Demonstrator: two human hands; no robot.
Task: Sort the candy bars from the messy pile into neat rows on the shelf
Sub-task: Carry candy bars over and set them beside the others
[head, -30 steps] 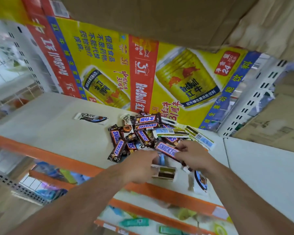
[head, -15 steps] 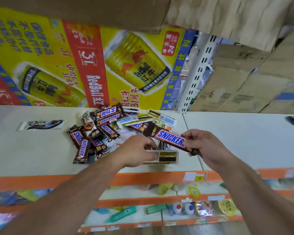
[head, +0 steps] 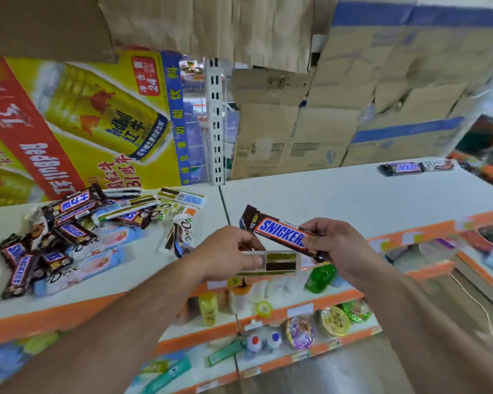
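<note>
The right hand (head: 335,247) pinches a Snickers bar (head: 279,233) by its near end, thumb on top and fingers curled beneath. The bar juts up and to the left out of the grip, tilted, in the air above the front edge of the shelf (head: 353,200). The left hand (head: 228,255) grasps a white-and-gold bar (head: 281,263), which pokes rightward from its grip, just below the Snickers bar and close to the right hand. Whether the two bars touch is hard to tell through the blur. The messy pile (head: 69,231) of candy bars lies on the shelf well to the left of both hands, with a Dove bar (head: 182,234) at its right fringe. A lone Snickers bar (head: 404,168) lies at the far right of the shelf, near the cardboard boxes (head: 296,132).
</note>
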